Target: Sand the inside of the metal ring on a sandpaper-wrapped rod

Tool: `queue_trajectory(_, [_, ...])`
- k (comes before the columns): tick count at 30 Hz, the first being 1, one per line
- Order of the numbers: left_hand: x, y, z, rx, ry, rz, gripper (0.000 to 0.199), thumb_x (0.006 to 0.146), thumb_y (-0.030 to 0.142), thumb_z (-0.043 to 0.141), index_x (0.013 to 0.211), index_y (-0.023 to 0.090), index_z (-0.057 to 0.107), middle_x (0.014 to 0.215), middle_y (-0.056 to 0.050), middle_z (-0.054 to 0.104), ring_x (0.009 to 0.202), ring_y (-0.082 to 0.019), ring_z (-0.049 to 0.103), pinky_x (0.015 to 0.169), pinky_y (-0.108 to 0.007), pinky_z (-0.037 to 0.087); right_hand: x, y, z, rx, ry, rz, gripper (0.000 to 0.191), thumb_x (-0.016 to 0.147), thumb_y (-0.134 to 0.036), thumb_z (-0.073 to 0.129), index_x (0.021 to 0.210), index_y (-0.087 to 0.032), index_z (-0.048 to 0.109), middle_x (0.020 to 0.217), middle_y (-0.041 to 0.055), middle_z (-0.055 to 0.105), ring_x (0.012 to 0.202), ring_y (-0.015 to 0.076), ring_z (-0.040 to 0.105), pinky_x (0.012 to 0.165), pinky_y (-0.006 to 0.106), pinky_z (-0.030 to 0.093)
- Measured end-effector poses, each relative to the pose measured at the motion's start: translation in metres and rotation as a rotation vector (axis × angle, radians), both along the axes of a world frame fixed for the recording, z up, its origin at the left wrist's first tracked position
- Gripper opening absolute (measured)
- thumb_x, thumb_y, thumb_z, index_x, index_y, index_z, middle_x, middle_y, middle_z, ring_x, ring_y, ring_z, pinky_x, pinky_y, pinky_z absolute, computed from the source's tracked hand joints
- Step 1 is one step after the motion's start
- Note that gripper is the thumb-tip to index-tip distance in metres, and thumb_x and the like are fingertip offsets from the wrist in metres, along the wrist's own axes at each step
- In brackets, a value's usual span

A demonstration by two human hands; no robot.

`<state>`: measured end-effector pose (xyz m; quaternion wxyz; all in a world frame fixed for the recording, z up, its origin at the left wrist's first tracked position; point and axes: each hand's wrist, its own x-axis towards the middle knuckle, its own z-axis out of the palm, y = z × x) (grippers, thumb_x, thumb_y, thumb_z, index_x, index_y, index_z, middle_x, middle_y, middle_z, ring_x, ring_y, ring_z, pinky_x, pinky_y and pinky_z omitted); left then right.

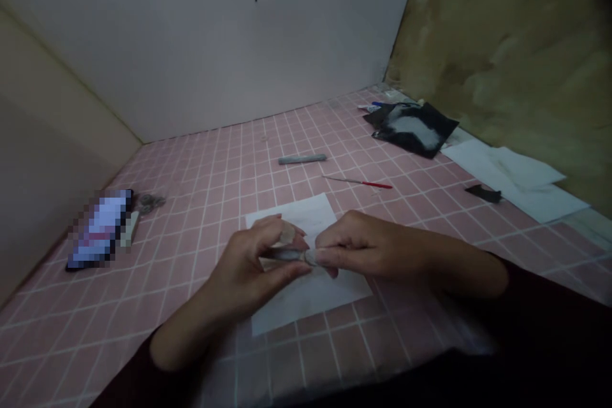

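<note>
My left hand is closed around a small grey stick-like piece, thumb below it and fingers above. A pale wrap shows on one of its fingers. My right hand pinches the right end of the same piece, where a lighter bit shows between the fingertips. The two hands nearly meet over a white paper sheet lying on the pink checked surface. What exactly the right fingertips cover is hidden.
Beyond the paper lie a grey rod and a thin red-handled tool. At right are black sheets with white powder, white papers and a dark scrap. A phone and small grey lumps lie left.
</note>
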<state>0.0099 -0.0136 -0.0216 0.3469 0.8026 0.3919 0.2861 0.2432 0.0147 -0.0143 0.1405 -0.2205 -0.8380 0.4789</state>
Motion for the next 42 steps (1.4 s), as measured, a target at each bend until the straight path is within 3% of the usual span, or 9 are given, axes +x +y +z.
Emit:
queue_trajectory(2, [0.0, 0.0, 0.0, -0.002, 0.025, -0.032, 0.014, 0.08, 0.025, 0.069, 0.09, 0.02, 0.06, 0.096, -0.003, 0.066, 0.084, -0.016, 0.064, 0.078, -0.031, 0.048, 0.0, 0.0, 0.0, -0.003, -0.016, 0.027, 0.034, 0.093, -0.026, 0.043, 0.065, -0.011, 0.057, 0.054, -0.005, 0.042, 0.05, 0.0054, 0.04, 0.053, 0.02, 0.031])
queue_trajectory(7, [-0.002, 0.001, -0.002, -0.019, -0.058, 0.045, 0.015, 0.079, 0.025, 0.069, 0.091, 0.02, 0.061, 0.095, -0.003, 0.066, 0.095, -0.02, 0.062, 0.083, -0.033, 0.048, 0.001, 0.0, 0.002, 0.026, -0.018, -0.001, 0.034, 0.093, -0.026, 0.043, 0.065, -0.011, 0.056, 0.055, -0.0042, 0.043, 0.053, 0.0061, 0.042, 0.055, 0.021, 0.031])
queue_trajectory(11, [0.004, -0.003, -0.003, -0.081, -0.017, -0.019, 0.017, 0.08, 0.029, 0.069, 0.091, 0.019, 0.061, 0.097, -0.005, 0.065, 0.087, -0.018, 0.062, 0.079, -0.032, 0.049, -0.003, -0.002, -0.001, 0.021, -0.009, 0.009, 0.032, 0.093, -0.025, 0.044, 0.067, -0.012, 0.057, 0.054, -0.0052, 0.042, 0.051, 0.0054, 0.042, 0.054, 0.019, 0.031])
queue_trajectory(19, [0.004, -0.001, -0.001, -0.411, -0.135, -0.065, 0.016, 0.086, 0.031, 0.06, 0.093, 0.017, 0.06, 0.086, -0.003, 0.061, 0.079, -0.015, 0.058, 0.069, -0.026, 0.048, -0.002, -0.007, 0.002, 0.195, -0.079, 0.027, 0.032, 0.093, -0.023, 0.042, 0.063, -0.014, 0.048, 0.056, -0.005, 0.039, 0.052, 0.0056, 0.037, 0.055, 0.022, 0.028])
queue_trajectory(27, [0.003, -0.001, -0.001, -0.553, -0.114, -0.108, 0.016, 0.082, 0.028, 0.065, 0.093, 0.018, 0.06, 0.088, -0.003, 0.062, 0.081, -0.015, 0.059, 0.072, -0.028, 0.048, -0.008, -0.015, 0.002, 0.252, -0.163, 0.004, 0.029, 0.092, -0.023, 0.043, 0.065, -0.014, 0.049, 0.06, -0.0036, 0.042, 0.055, 0.0067, 0.036, 0.058, 0.024, 0.028])
queue_trajectory(30, [0.002, -0.001, -0.001, -0.478, -0.122, -0.087, 0.015, 0.081, 0.028, 0.066, 0.089, 0.018, 0.059, 0.088, -0.003, 0.063, 0.083, -0.017, 0.06, 0.073, -0.029, 0.048, -0.003, -0.01, 0.005, 0.175, -0.111, 0.03, 0.031, 0.092, -0.023, 0.043, 0.063, -0.014, 0.05, 0.057, -0.0044, 0.04, 0.052, 0.0062, 0.037, 0.056, 0.022, 0.029])
queue_trajectory(33, [0.001, -0.001, 0.0, -0.267, -0.092, -0.017, 0.014, 0.082, 0.027, 0.066, 0.089, 0.019, 0.058, 0.095, -0.004, 0.064, 0.09, -0.018, 0.06, 0.076, -0.03, 0.047, 0.002, -0.004, 0.006, 0.045, -0.059, 0.044, 0.034, 0.093, -0.025, 0.042, 0.063, -0.013, 0.053, 0.055, -0.0045, 0.041, 0.052, 0.0064, 0.04, 0.055, 0.021, 0.03])
queue_trajectory(37, [0.003, -0.003, 0.001, -0.077, 0.017, -0.022, 0.015, 0.082, 0.025, 0.066, 0.095, 0.021, 0.058, 0.091, -0.002, 0.065, 0.079, -0.016, 0.061, 0.071, -0.028, 0.047, -0.001, -0.001, 0.001, -0.052, -0.013, 0.0, 0.034, 0.092, -0.027, 0.044, 0.065, -0.012, 0.057, 0.054, -0.0048, 0.041, 0.051, 0.0062, 0.041, 0.054, 0.02, 0.031])
queue_trajectory(42, [0.0, -0.002, 0.0, 0.09, 0.103, -0.009, 0.016, 0.082, 0.024, 0.067, 0.095, 0.022, 0.059, 0.092, 0.0, 0.067, 0.087, -0.017, 0.063, 0.085, -0.033, 0.045, -0.002, 0.002, -0.004, -0.092, -0.011, 0.018, 0.036, 0.092, -0.028, 0.044, 0.062, -0.012, 0.056, 0.054, -0.0045, 0.041, 0.052, 0.0063, 0.039, 0.054, 0.02, 0.031])
